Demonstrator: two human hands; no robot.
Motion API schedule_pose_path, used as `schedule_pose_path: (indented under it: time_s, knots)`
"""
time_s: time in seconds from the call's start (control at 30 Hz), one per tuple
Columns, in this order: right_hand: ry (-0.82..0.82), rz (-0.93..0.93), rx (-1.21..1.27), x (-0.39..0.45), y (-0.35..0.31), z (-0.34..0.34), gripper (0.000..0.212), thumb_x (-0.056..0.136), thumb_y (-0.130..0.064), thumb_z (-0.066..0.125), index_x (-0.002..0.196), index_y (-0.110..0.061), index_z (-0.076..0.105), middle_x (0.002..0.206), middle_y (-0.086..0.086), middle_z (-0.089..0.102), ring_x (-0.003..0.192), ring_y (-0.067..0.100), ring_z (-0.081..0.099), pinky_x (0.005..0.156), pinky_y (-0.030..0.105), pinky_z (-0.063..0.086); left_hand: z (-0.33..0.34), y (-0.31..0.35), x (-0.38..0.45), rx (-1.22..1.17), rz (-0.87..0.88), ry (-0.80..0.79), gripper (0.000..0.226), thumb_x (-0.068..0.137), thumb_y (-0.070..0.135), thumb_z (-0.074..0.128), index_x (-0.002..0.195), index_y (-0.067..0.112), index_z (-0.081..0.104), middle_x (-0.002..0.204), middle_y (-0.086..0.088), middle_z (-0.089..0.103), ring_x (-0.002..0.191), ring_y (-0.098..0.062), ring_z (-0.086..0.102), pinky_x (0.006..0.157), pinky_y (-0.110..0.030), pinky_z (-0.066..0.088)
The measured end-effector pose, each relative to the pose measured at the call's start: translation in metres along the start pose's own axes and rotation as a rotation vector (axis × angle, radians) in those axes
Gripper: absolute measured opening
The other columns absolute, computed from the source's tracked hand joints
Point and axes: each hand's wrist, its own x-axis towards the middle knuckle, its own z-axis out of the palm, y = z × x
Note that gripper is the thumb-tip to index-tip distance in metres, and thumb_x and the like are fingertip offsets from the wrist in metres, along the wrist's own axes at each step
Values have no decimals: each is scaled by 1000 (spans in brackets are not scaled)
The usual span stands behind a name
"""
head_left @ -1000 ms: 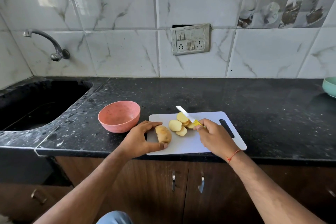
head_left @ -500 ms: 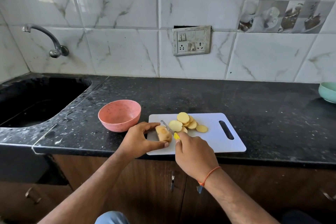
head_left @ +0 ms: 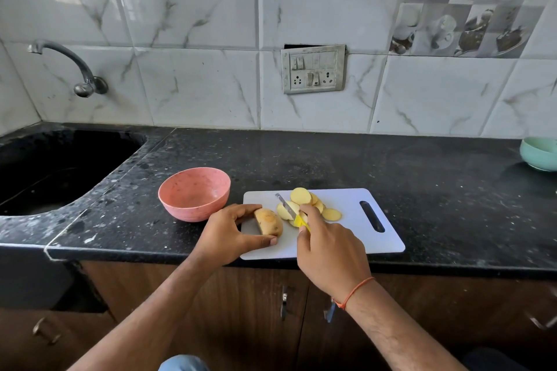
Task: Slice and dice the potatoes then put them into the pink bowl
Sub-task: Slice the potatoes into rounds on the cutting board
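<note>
A white cutting board point(head_left: 346, 238) lies at the counter's front edge. On its left end sits the uncut part of a brown-skinned potato point(head_left: 269, 222), and my left hand point(head_left: 229, 235) grips it with fingers behind and thumb in front. Several pale round potato slices point(head_left: 307, 205) lie in a loose pile just right of it. My right hand point(head_left: 330, 250) holds a small yellow-handled knife point(head_left: 287, 208), its blade pointing away from me between the potato and the slices. The empty pink bowl point(head_left: 194, 193) stands on the counter left of the board.
A black sink point(head_left: 54, 169) with a wall tap point(head_left: 70, 66) takes up the counter's left end. A light green bowl point(head_left: 539, 153) sits at the far right edge. The black counter point(head_left: 422, 178) ends at the front above brown cabinet doors.
My right hand has brought the knife from the slice pile's right side leftward, to just right of the held potato. The left hand has kept its grip.
</note>
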Motion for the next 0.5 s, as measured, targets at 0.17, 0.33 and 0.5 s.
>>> schedule_pose_path:
  time_s: [0.17,0.33,0.5]
  knots:
    - [23,-36,21,1,4,4,35,109,-38,39,143,-33,41,64,-13,42,53,9,41,48,22,21,0,-1,2,-26,-1,-14,94,55,58,101,139,31,68,122,21,70,113,6,65,100,-22,55]
    - [43,-71,38,-6,8,19,33,109,-41,38,141,-35,38,66,-12,50,57,13,53,48,28,41,-3,-1,4,-84,-13,-57,93,56,51,103,139,29,68,125,21,72,117,8,65,101,-16,52]
    - [90,-68,36,-6,8,24,30,108,-38,43,137,-32,42,61,-13,43,50,11,43,45,25,26,-4,-3,3,-120,-4,-86,89,58,41,105,137,27,69,124,20,74,118,7,66,101,-14,51]
